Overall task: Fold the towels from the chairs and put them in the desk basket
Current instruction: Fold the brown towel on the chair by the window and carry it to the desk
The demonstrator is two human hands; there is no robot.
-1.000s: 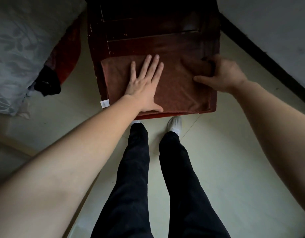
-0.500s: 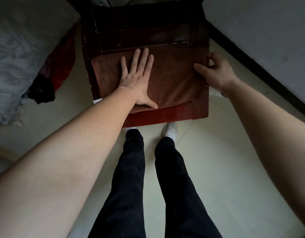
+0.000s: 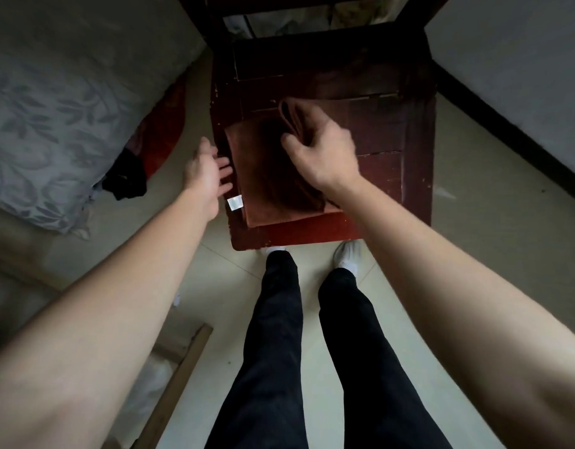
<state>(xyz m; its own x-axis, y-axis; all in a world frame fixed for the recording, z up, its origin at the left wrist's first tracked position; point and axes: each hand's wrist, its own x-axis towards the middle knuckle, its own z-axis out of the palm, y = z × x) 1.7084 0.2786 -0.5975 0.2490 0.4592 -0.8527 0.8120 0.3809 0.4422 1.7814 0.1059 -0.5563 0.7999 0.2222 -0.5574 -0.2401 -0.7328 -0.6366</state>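
Right now the brown towel (image 3: 273, 189) lies on the dark wooden chair seat (image 3: 393, 157), toward its left front. Your right hand (image 3: 321, 150) is curled round the right-hand flap, lifting it over the flat half. Your left hand (image 3: 208, 173) is loose and open at the towel's left edge, just beside the white label (image 3: 235, 202); I cannot tell whether it touches the cloth. To land this fold cleanly, carry the flap low and straight across, so that its edge meets the left edge rather than falling askew. Set your left palm flat on the lower layer, since it may slide on the wood. Let go only once the corners match, then press along the crease. The desk basket is not in view.
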